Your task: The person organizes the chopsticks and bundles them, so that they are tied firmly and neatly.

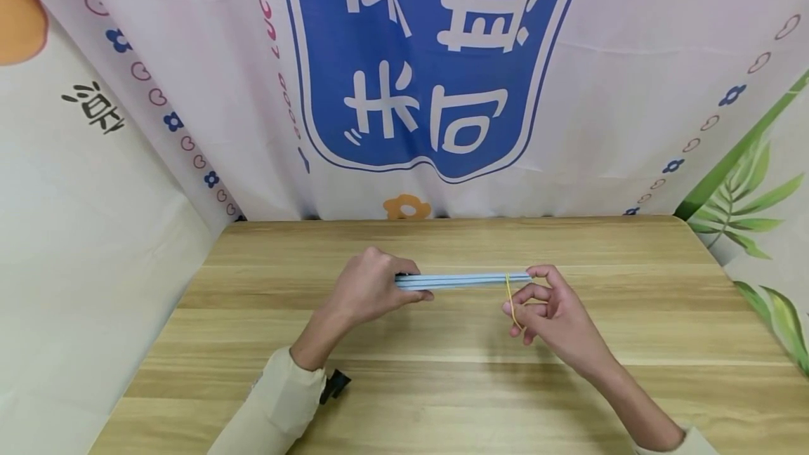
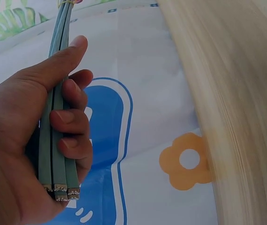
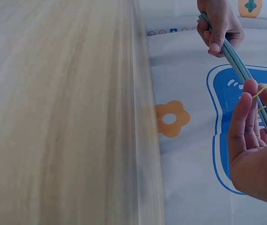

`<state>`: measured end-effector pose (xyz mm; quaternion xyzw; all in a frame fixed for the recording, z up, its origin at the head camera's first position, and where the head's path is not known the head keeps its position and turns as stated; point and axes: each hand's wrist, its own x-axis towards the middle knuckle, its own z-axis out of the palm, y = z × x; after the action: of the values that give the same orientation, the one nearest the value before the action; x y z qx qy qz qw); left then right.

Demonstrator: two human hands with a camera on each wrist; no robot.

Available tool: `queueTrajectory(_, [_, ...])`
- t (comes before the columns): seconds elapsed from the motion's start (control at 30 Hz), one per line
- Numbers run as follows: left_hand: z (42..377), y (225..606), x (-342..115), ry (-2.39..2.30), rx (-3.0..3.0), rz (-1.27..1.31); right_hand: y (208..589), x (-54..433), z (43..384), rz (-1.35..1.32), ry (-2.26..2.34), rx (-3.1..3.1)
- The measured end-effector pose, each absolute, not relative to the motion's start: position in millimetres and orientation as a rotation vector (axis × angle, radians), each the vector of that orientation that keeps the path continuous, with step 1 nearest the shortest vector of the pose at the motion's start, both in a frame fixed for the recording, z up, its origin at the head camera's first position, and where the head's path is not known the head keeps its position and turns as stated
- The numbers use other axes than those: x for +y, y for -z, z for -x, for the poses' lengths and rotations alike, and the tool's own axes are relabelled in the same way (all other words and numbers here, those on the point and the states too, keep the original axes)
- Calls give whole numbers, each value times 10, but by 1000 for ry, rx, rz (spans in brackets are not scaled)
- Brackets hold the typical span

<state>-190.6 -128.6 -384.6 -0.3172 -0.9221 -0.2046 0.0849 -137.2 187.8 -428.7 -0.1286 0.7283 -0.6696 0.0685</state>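
Note:
A bundle of light blue chopsticks point(image 1: 464, 280) is held level above the table, its gold-coloured ends showing in the left wrist view. My left hand point(image 1: 366, 286) grips the bundle at its left end, thumb along the near side and fingers curled round it. Near the other end a yellow rubber band point(image 1: 512, 304) loops round the chopsticks. My right hand point(image 1: 559, 314) pinches this band between thumb and fingers and stretches it toward me, off the bundle. One right finger touches the right tip of the chopsticks. In the right wrist view part of the band point(image 3: 261, 92) shows at the fingertips.
Below the hands spreads a wooden table point(image 1: 442, 385). Behind its far edge hangs a printed curtain point(image 1: 569, 160) with a blue sign. A small black object point(image 1: 335, 386) shows beside the left sleeve point(image 1: 278, 399).

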Motion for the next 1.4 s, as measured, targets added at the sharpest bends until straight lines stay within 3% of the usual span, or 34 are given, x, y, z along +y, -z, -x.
queueTrajectory(0.63, [1922, 3812, -1307, 661, -2815, 787, 4350, 1832, 1346, 472, 1910, 2245])
queueTrajectory(1.4, [1943, 3909, -1271, 640, -2877, 755, 4412, 1734, 1294, 967, 1759, 2418])
